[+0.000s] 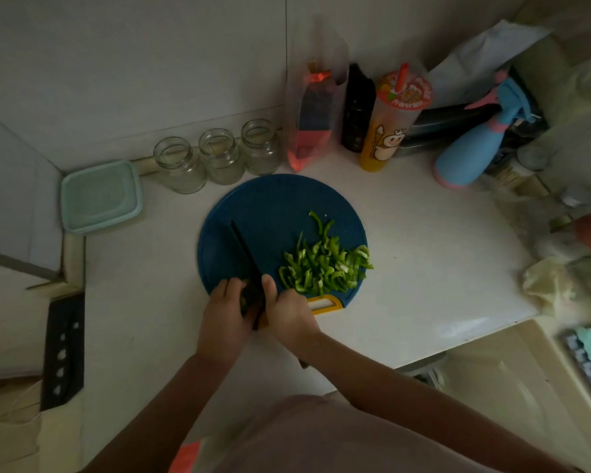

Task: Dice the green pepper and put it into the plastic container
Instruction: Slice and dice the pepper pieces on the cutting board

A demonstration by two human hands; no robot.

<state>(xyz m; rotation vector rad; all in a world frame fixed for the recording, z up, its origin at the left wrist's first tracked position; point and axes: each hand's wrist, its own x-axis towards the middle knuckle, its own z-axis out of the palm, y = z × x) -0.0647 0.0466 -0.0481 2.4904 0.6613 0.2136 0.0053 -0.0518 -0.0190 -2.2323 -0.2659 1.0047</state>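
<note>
Green pepper strips (325,264) heaped on the right half of the round blue cutting board (270,206), just right of both hands, long axes running roughly near-to-far. Left hand (224,312) curled over a leftover pepper chunk (243,299) at the near rim. Right hand (289,312), nearer the pile, wrapped round the black knife (244,249), blade pointing away and left. Probably crosscutting next. Lidded teal plastic container (99,196) well off far left. White counter (423,250), dim kitchen corner, glass jars (219,155) behind.
</note>
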